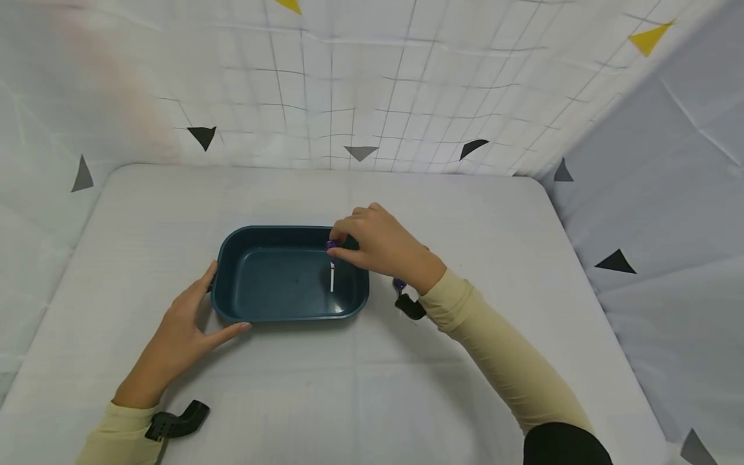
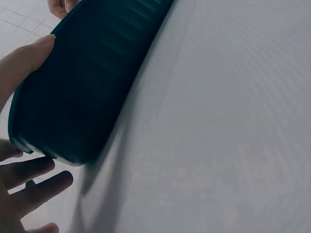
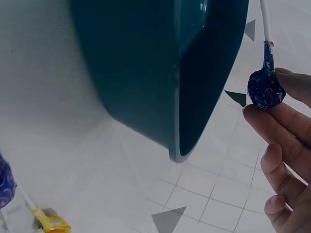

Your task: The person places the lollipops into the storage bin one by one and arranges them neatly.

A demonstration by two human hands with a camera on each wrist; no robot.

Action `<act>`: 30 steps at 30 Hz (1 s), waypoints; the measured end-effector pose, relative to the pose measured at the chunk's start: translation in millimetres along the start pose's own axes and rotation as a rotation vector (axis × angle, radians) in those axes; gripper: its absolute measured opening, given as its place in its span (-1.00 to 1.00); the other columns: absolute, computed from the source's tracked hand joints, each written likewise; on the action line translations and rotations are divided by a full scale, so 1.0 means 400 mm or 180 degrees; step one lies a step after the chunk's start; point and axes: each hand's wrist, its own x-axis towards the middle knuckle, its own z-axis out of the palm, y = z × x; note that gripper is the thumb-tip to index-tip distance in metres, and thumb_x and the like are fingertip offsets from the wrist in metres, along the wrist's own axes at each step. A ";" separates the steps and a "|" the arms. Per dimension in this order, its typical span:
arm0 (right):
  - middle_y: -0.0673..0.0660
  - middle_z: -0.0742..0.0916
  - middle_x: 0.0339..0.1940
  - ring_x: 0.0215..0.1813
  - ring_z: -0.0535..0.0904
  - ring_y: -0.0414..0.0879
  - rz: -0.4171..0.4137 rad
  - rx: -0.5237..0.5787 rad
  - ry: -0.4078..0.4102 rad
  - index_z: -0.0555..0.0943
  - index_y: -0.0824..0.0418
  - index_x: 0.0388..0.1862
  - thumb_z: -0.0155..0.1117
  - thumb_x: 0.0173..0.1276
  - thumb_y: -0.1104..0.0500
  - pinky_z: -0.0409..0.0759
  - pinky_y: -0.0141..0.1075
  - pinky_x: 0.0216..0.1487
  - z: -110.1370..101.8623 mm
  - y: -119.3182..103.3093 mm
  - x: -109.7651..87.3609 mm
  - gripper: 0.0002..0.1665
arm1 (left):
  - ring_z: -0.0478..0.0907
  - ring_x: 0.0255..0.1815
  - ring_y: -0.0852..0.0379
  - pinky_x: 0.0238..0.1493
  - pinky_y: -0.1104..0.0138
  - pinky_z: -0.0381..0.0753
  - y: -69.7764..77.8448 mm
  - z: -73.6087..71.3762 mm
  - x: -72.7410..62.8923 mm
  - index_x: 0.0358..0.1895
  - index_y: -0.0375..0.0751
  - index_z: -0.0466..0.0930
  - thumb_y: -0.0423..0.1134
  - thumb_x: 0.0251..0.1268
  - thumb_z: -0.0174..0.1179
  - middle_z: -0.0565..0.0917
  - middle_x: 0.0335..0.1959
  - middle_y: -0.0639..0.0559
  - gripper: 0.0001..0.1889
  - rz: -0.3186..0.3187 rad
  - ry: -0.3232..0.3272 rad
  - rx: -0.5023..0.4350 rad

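A dark teal rectangular bin (image 1: 279, 320) sits on the white table. Over its right end, my right hand (image 1: 386, 242) pinches a purple-wrapped lollipop (image 3: 266, 90) by its round head between thumb and fingers. In the head view the lollipop's white stick points down toward the bin's inside. My left hand (image 1: 180, 332) is at the bin's left end, its fingers fairly straight and spread. Its thumb (image 2: 36, 56) touches the near rim, while the other fingers lie along the end wall.
Right of the bin, partly hidden under my right wrist, lies another purple lollipop (image 1: 399, 284). The right wrist view also shows a yellow-wrapped lollipop (image 3: 52, 223) on the table. White fabric walls with a grid and dark triangles rise behind the table (image 1: 494, 219) and at its sides.
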 end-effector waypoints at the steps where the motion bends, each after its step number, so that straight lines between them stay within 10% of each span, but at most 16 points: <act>1: -0.10 0.83 -0.21 -0.09 0.65 -0.12 -0.0017 -0.0001 -0.0002 0.81 0.01 -0.11 0.43 0.42 -0.07 0.51 -0.19 0.10 0.001 -0.001 0.004 -0.78 | 0.24 0.55 -0.44 0.39 -0.43 0.26 0.000 0.000 0.000 0.70 -0.10 -0.04 -0.14 -0.13 0.69 0.25 0.62 -0.29 0.31 -0.0009 -0.0007 0.0000; 30: -0.11 0.83 -0.20 -0.08 0.67 -0.14 -0.0131 -0.0025 -0.0220 0.80 -0.01 -0.11 0.41 0.43 -0.11 0.51 -0.19 0.13 0.025 -0.036 0.091 -0.75 | 0.23 0.55 -0.48 0.35 -0.44 0.31 0.007 -0.002 0.001 0.70 -0.12 -0.03 -0.11 -0.12 0.69 0.22 0.63 -0.31 0.31 -0.0081 -0.0028 0.0101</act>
